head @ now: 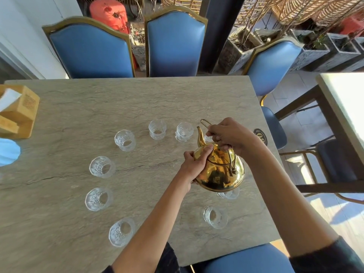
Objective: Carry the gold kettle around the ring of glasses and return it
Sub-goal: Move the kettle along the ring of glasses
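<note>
The gold kettle [220, 170] hangs above the right side of the ring of glasses, its spout pointing away from me. My right hand [230, 134] grips the wire handle from above. My left hand [195, 164] is pressed against the kettle's left side, thumb near the lid. Clear patterned glasses stand in a ring on the grey table [98, 107]: two at the far side [157, 129] [184, 132], several down the left [102, 166], one at the near right [215, 217]. One glass [229, 194] is partly hidden under the kettle, another behind the spout.
A wooden tissue box [18, 111] stands at the table's left edge, with a pale blue object [7, 151] beside it. Blue chairs [173, 42] line the far side and right. A round black coaster [261, 136] lies near the right edge. Another table [344, 99] stands at right.
</note>
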`<act>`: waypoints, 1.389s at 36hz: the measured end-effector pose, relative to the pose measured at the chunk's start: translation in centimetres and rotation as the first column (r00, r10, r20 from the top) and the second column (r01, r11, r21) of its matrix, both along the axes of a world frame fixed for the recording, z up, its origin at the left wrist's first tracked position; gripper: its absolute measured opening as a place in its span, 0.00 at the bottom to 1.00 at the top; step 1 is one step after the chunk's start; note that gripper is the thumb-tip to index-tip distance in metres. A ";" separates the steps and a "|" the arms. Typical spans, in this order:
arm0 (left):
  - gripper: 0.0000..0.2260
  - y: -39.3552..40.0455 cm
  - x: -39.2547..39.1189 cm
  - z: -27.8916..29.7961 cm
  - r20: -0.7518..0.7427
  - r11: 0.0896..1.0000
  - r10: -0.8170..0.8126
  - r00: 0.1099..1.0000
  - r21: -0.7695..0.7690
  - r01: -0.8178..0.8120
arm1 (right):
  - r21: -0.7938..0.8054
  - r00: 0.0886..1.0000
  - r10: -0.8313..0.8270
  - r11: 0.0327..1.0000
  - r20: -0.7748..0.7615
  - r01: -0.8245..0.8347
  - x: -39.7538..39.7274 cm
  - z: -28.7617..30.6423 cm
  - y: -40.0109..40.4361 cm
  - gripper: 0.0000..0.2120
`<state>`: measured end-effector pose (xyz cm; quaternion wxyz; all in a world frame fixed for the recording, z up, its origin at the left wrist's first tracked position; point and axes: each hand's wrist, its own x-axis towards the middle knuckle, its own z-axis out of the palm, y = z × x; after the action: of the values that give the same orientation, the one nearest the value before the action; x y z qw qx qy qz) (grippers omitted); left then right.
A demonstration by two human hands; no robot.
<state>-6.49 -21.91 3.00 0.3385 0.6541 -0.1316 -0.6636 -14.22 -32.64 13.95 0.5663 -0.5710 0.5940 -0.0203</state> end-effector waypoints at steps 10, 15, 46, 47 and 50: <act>0.37 -0.3 0.6 -0.8 0.012 0.999 -0.005 1.000 -0.031 0.005 | -0.006 0.996 -0.079 0.997 0.037 0.080 -0.4 -1.1 0.5 0.12; 0.39 -0.4 1.4 -1.6 0.034 0.998 -0.007 0.999 -0.057 0.008 | -0.010 0.995 -0.074 0.997 0.073 0.075 -0.1 -1.5 0.8 0.11; 0.39 2.8 8.0 -1.1 0.095 0.991 0.134 0.986 0.012 -0.136 | 0.035 0.992 0.124 0.992 0.025 -0.125 9.4 -0.5 1.7 0.10; 0.39 2.8 8.0 -1.0 0.097 0.991 0.129 0.987 0.013 -0.131 | 0.033 0.992 0.127 0.991 0.022 -0.128 9.5 -0.4 1.7 0.10; 0.38 3.0 8.1 -0.9 0.102 0.992 0.126 0.987 0.008 -0.127 | 0.035 0.991 0.135 0.990 0.020 -0.136 9.6 -0.4 1.7 0.09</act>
<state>1.57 -18.94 2.09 0.3680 0.6965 -0.1019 -0.6075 -4.62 -30.90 13.56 0.5816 -0.5995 0.5493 0.0239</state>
